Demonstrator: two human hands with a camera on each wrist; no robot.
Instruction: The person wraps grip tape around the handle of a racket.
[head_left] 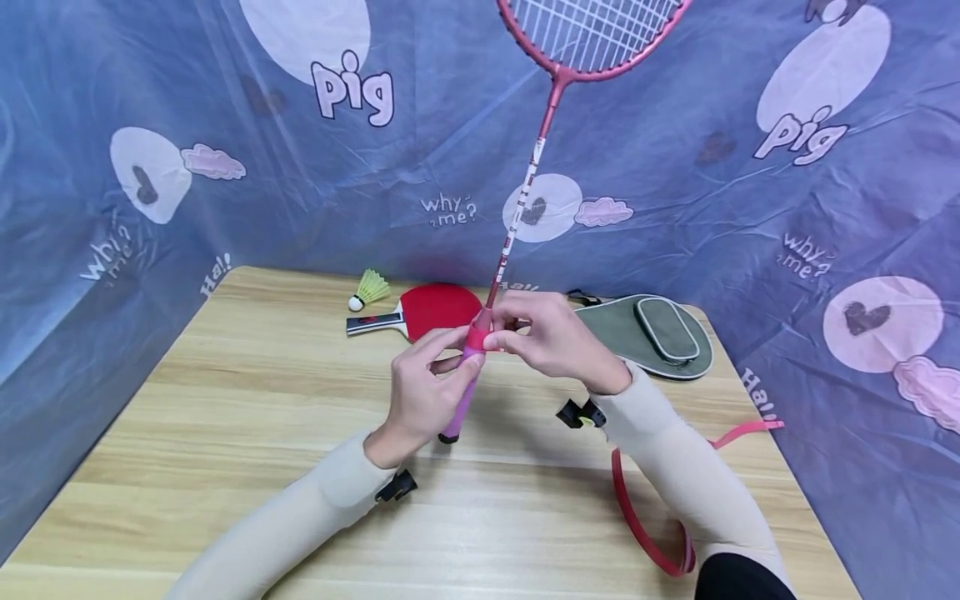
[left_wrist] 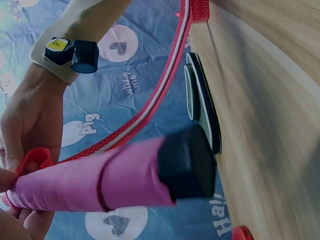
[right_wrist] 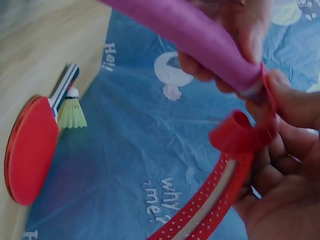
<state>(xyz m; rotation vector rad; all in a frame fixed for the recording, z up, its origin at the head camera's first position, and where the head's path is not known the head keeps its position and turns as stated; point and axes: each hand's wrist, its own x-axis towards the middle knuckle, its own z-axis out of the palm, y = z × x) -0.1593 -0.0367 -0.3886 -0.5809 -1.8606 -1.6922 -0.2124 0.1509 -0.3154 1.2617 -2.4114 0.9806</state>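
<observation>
A badminton racket [head_left: 517,208] stands tilted over the table, its strung head up and its black-capped handle end low. Purple wrap [left_wrist: 75,185] covers most of its handle. The left hand [head_left: 423,387] pinches the upper handle between thumb and fingers. Just above it, the right hand [head_left: 551,333] pinches a red overgrip tape [right_wrist: 260,137] against the top of the handle. From there the perforated tape, with a pale stripe down its back, trails off in a loose band [left_wrist: 160,95]. In the head view its red loop [head_left: 637,529] hangs partly hidden behind the right forearm.
On the wooden table [head_left: 247,400], a red table tennis bat [head_left: 435,307] lies behind the hands, with a yellow shuttlecock [head_left: 371,289] beside it. A green racket case [head_left: 618,333] lies at the back right. Blue printed cloth [head_left: 420,158] surrounds the table.
</observation>
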